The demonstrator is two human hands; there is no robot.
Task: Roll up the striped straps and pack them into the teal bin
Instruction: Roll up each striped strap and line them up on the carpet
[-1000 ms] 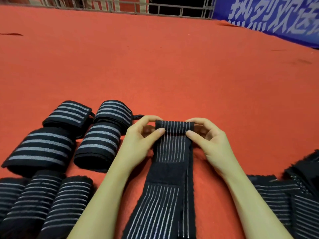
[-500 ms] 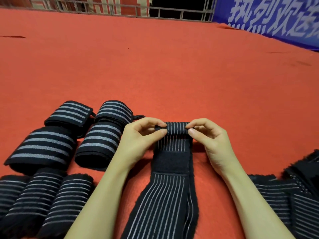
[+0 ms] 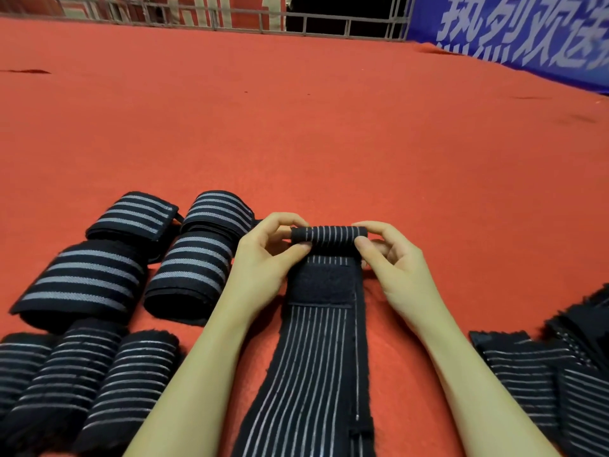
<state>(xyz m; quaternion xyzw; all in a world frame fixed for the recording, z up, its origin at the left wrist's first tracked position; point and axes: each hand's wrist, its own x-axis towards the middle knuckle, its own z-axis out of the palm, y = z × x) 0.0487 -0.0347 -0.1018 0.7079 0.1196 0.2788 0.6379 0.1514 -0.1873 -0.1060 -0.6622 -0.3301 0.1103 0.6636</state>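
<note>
1. A black striped strap is laid lengthwise on the red carpet, its far end wound into a small tight roll just beyond a black hook-and-loop patch.
2. The roll's left end is pinched between thumb and curled fingers of the left hand.
3. Its right end is pinched the same way by the right hand.
4. Seven finished rolled straps are grouped on the carpet to the left, touching one another.
5. Unrolled straps are piled at the right edge.
6. A metal railing and a blue banner are seen beyond the carpet.
</note>
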